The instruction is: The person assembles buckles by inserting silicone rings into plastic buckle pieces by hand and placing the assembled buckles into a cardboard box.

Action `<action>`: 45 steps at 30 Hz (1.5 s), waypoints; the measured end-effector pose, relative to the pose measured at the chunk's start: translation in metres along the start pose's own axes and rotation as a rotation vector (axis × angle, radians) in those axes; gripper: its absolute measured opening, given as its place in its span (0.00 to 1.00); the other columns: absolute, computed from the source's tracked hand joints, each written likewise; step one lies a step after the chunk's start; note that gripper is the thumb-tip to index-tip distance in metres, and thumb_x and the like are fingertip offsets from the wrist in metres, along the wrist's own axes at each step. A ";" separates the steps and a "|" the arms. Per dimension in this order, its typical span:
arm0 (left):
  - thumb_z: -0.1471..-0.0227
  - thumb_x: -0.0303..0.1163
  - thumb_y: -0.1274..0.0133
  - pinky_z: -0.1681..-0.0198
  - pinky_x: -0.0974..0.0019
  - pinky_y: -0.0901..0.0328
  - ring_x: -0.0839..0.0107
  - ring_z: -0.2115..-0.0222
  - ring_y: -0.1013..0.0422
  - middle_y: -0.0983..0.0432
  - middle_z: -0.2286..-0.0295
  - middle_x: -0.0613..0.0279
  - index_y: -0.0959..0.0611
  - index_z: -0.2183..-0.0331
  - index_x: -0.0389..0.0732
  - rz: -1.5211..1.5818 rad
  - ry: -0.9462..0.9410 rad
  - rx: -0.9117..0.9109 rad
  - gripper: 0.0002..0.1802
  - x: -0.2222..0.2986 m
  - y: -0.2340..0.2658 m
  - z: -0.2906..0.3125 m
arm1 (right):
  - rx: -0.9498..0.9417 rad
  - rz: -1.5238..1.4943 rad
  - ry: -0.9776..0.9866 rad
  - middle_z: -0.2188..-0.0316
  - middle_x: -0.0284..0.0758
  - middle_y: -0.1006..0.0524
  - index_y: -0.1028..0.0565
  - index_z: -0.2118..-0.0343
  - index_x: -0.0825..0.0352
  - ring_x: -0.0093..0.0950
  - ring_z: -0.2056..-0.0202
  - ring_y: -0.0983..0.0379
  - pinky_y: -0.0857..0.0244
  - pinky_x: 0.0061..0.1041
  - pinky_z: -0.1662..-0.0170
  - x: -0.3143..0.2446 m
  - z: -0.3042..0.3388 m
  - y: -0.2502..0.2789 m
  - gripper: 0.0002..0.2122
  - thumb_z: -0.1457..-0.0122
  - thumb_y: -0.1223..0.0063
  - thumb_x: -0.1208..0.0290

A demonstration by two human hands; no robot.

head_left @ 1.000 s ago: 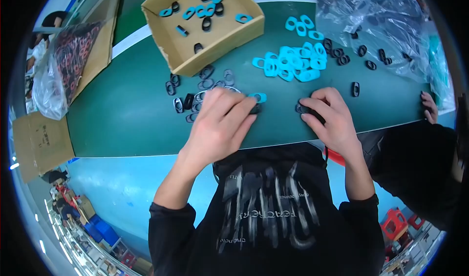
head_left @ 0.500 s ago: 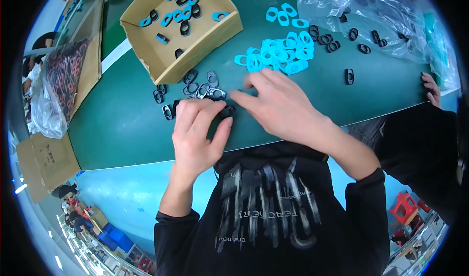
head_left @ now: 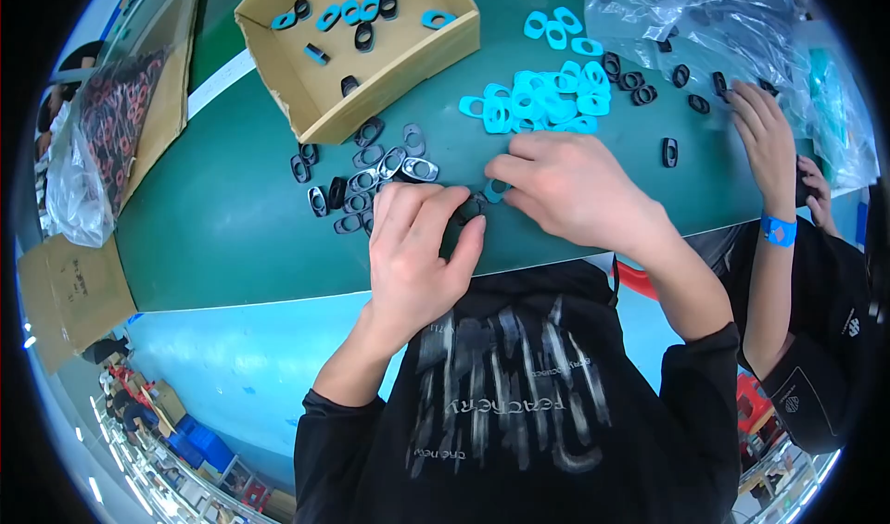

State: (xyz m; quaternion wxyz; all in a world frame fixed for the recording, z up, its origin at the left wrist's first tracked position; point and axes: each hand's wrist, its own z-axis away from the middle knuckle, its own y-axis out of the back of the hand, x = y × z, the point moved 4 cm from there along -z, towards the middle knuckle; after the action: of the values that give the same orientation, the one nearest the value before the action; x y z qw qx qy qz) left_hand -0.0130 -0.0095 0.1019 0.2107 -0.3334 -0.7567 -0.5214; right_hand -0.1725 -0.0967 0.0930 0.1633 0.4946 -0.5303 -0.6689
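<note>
Between the thumb and fingers of my left hand (head_left: 413, 246) is a black oval ring piece (head_left: 476, 207), partly hidden by the fingertips. Close on its right, my right hand (head_left: 584, 190) pinches a blue oval ring piece (head_left: 496, 190), mostly covered by the fingers. Whether the two pieces touch, I cannot tell. Several black ring pieces (head_left: 360, 179) lie loose just beyond my left hand. A heap of blue ring pieces (head_left: 528, 100) rests on the table beyond my right hand.
An open cardboard box (head_left: 408, 79) with blue and black pieces stands at the far left-centre of the green table (head_left: 232, 218). Black pieces lie near a clear plastic bag (head_left: 686, 5) at far right. A co-worker's hand (head_left: 765, 135) reaches in there.
The blue ring piece now shows in my right fingers. Both hands have shifted rightward in the picture, with the left still on the black piece. A co-worker's arm has come in at right.
</note>
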 end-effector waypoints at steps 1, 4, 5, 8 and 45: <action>0.61 0.21 0.34 0.61 0.58 0.35 0.56 0.66 0.30 0.25 0.67 0.56 0.17 0.63 0.35 -0.020 -0.005 0.004 0.18 0.001 -0.002 0.000 | 0.000 0.003 -0.004 0.71 0.36 0.27 0.23 0.56 0.62 0.39 0.67 0.24 0.30 0.38 0.64 -0.001 0.000 -0.003 0.17 0.49 0.35 0.70; 0.60 0.21 0.34 0.59 0.59 0.33 0.58 0.64 0.28 0.24 0.66 0.56 0.17 0.63 0.35 -0.080 -0.011 -0.035 0.17 0.004 -0.008 -0.005 | 0.042 0.006 -0.037 0.70 0.35 0.25 0.23 0.55 0.62 0.39 0.67 0.24 0.30 0.38 0.64 -0.004 0.005 -0.004 0.17 0.50 0.35 0.69; 0.60 0.21 0.34 0.59 0.59 0.33 0.58 0.64 0.28 0.24 0.66 0.56 0.17 0.63 0.35 -0.078 -0.012 -0.037 0.17 0.003 -0.010 -0.007 | 0.087 -0.034 -0.060 0.70 0.35 0.25 0.23 0.56 0.63 0.39 0.67 0.24 0.30 0.37 0.64 -0.004 0.009 0.001 0.17 0.50 0.34 0.70; 0.60 0.21 0.34 0.59 0.58 0.34 0.57 0.63 0.29 0.25 0.66 0.56 0.17 0.63 0.35 -0.081 -0.048 -0.068 0.17 0.004 -0.021 -0.014 | 0.156 -0.103 -0.184 0.69 0.35 0.25 0.22 0.56 0.64 0.38 0.67 0.24 0.30 0.36 0.64 -0.002 0.028 0.024 0.17 0.51 0.33 0.71; 0.60 0.21 0.34 0.58 0.56 0.36 0.55 0.62 0.32 0.27 0.64 0.56 0.18 0.61 0.36 -0.099 -0.260 -0.368 0.20 0.026 -0.055 -0.035 | 0.374 -0.090 -0.425 0.71 0.38 0.26 0.22 0.65 0.69 0.35 0.69 0.25 0.31 0.31 0.67 0.011 0.092 0.020 0.12 0.52 0.32 0.75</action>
State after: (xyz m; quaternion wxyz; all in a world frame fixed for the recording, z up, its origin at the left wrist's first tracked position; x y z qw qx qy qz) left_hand -0.0716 -0.0474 0.0968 0.0213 -0.3930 -0.6851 -0.6130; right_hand -0.2605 -0.0618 0.0999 -0.0753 0.3879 -0.6443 -0.6548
